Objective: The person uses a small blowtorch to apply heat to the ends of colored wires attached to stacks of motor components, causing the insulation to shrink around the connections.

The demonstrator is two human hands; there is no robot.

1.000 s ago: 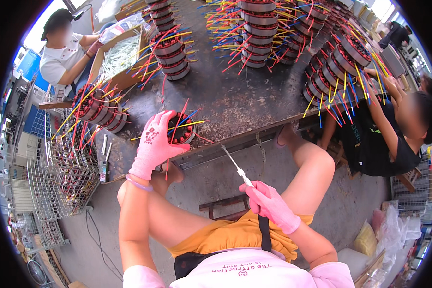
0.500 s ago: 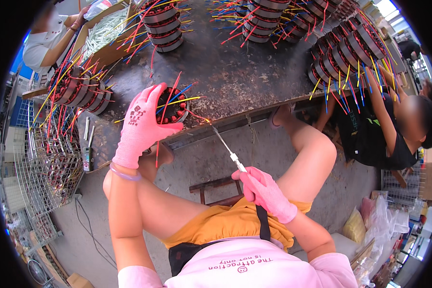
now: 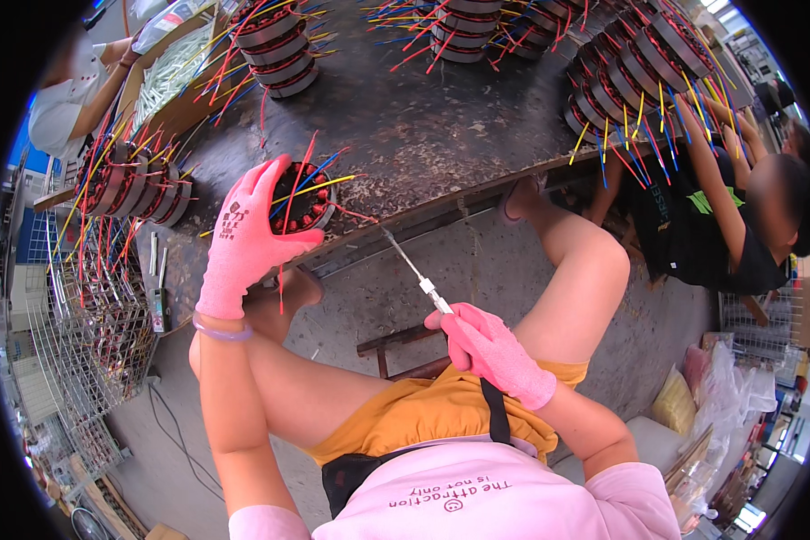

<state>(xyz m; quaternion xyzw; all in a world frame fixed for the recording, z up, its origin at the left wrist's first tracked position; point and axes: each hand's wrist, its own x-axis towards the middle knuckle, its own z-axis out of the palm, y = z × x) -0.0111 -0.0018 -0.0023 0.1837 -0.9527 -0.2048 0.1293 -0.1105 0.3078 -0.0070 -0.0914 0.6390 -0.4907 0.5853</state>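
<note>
My left hand (image 3: 243, 238), in a pink glove, is wrapped round the left side of a motor stator (image 3: 318, 214) at the table's near edge. Red, blue and yellow leads stick out of the stator's dark ring with red windings. One red lead (image 3: 358, 217) reaches right, past the edge. In my pink-gloved right hand (image 3: 497, 353) is a slim tool (image 3: 414, 268) with a thin metal shaft and a white collar; its exact kind is unclear. The tool's tip is close to that lead's end; whether they touch I cannot tell.
Stacked stators (image 3: 279, 67) with loose leads stand on the dark table (image 3: 405, 153), others at left and right. A box of white sleeves (image 3: 175, 76) is at the back left. Beside the right end sits a person in black (image 3: 693, 216); another works at the far left.
The small orange glow at the red lead's end is gone from sight. The tool's tip sits slightly lower than the lead's end now. My left hand still holds the stator; the whole view has shifted slightly.
</note>
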